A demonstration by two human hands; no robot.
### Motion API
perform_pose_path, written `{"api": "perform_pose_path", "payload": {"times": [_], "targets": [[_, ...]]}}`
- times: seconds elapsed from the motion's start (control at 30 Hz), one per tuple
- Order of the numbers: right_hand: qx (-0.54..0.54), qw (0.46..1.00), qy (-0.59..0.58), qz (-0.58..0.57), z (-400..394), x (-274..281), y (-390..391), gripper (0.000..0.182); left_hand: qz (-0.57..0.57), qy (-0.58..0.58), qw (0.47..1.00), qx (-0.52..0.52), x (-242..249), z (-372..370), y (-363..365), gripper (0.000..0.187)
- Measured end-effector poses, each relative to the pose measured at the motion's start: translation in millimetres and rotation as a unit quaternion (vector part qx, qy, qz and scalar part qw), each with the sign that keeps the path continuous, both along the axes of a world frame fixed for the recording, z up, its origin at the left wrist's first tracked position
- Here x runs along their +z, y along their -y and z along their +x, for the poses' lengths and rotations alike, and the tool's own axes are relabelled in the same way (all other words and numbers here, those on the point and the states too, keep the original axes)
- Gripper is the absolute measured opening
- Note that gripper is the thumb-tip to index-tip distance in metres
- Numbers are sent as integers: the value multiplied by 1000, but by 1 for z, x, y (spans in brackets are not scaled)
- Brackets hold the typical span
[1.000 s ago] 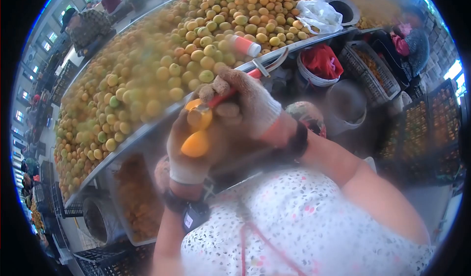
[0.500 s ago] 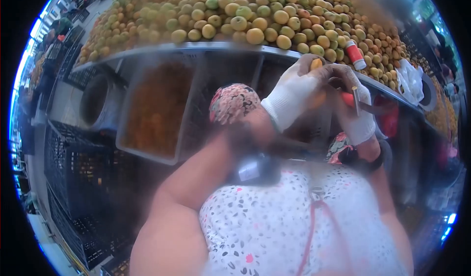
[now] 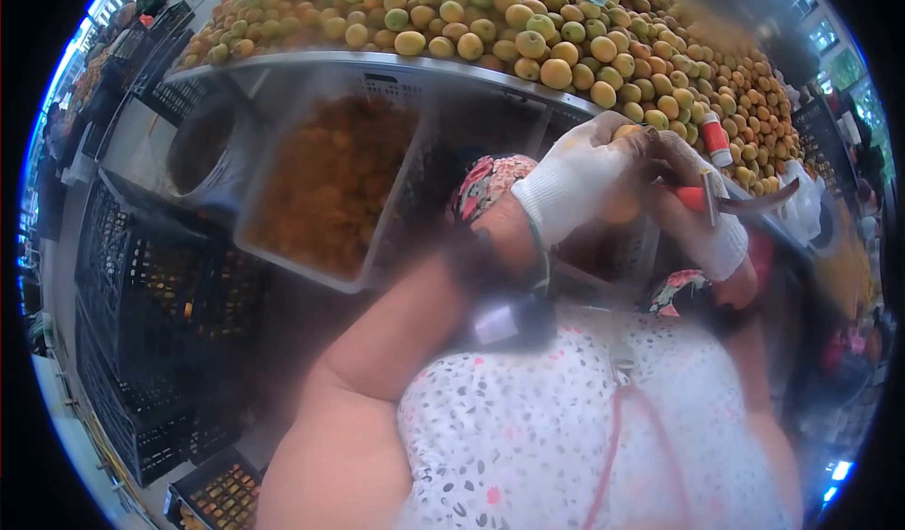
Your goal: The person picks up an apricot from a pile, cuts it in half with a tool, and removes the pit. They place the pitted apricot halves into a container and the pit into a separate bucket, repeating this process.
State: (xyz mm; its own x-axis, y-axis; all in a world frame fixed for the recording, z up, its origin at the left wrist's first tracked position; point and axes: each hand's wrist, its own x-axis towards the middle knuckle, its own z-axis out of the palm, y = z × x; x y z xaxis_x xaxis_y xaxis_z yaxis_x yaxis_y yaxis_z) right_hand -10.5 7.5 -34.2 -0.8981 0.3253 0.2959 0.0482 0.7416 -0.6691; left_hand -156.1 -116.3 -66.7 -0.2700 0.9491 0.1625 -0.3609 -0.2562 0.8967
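My left hand (image 3: 586, 167), in a white glove with bare fingertips, is closed around a yellow-orange fruit (image 3: 626, 132). Close beside it, my right hand (image 3: 702, 200), gloved the same way, grips a knife with a red handle (image 3: 691, 197). The knife's curved blade (image 3: 768, 200) points out to the right, past the hand. My fingertips meet at the fruit and partly hide it. Another orange piece (image 3: 620, 210) shows below my fingers, blurred. Both hands are just in front of the metal table edge (image 3: 452, 70).
Many yellow-green fruits (image 3: 528, 45) are heaped behind the edge, with a red and white can (image 3: 715, 140) and a plastic bag (image 3: 801, 200). Below stand a bin of orange pieces (image 3: 330, 191), a bucket (image 3: 203, 153) and black crates (image 3: 156, 313).
The view has shifted, so the heap, bin and hands appear displaced. The curved blade now sticks out more visibly to the right. Both hands remain together at the fruit.
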Motion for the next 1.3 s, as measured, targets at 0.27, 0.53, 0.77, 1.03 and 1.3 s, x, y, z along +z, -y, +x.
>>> {"api": "perform_pose_path", "payload": {"times": [0.27,0.53,0.77,1.03,1.3], "targets": [[-11,1000,14,1,-10,5,16,36,1,40,998,53,-2,-6,14,41],[11,993,92,78,-21,4,-2,44,-4,100,989,109,-8,-7,11,35],[7,998,41,35,-23,-3,7,31,-13,91,980,174,-9,-8,9,35],[35,954,55,-291,-28,6,14,27,-92,-364,893,249,16,-20,-5,47],[-11,948,28,-318,-1,9,-3,22,-101,-194,954,205,16,-20,-12,29]]}}
